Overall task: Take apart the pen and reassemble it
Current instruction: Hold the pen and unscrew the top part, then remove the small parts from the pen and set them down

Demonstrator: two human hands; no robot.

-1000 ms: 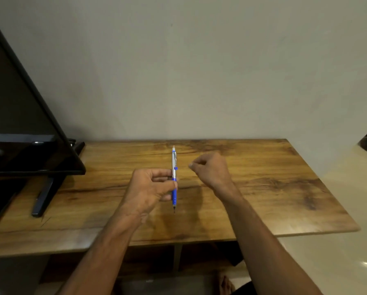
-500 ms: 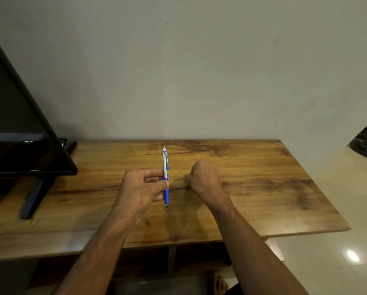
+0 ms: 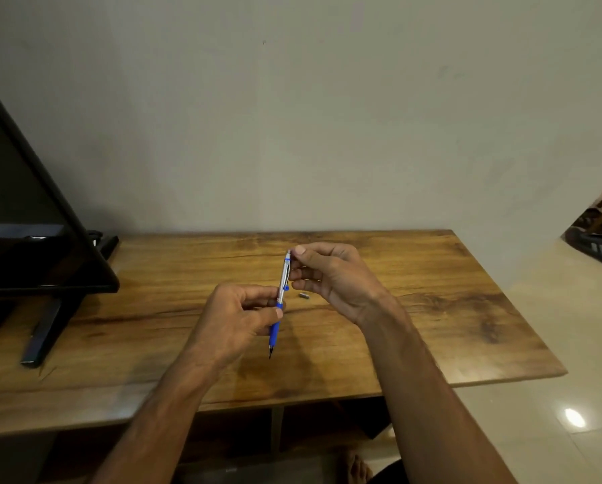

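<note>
- We saw a plain pale wall (image 3: 327, 117) filling the upper half of the view, with the far edge of the bench against it.
- The wooden bench (image 3: 432, 326) ran from the left border of the view to its own right edge, its grain dark in streaks.
- A black screen (image 3: 20, 221) stood at the bench's far left corner, and its dark stand foot (image 3: 42, 337) reached toward the near edge.
- Pale floor tiles (image 3: 554, 326) lay past the bench's right edge, with a bright spot of reflected light (image 3: 574, 418) on them.
- We saw both bare forearms come in over the near edge and meet above the middle of the bench.
- The right hand (image 3: 334, 277) was held nearer the far edge. Its fingers were curled toward the pen's upper part, the thumb tip at the pen's top end, so it grasped that end.
- The left hand (image 3: 236, 319) was lower and nearer the near edge. Its thumb and fingers were closed round the pen where the silver barrel meets the blue grip.
- The pen (image 3: 282, 284) was held off the bench between the two hands, almost upright in the view and leaning slightly. Its dark tip pointed toward the near edge and its top toward the far edge.
- A small grey pen part (image 3: 304, 295) lay on the bench near the middle, just right of the pen and below the right hand's fingers; we could not tell which piece it was.
</note>
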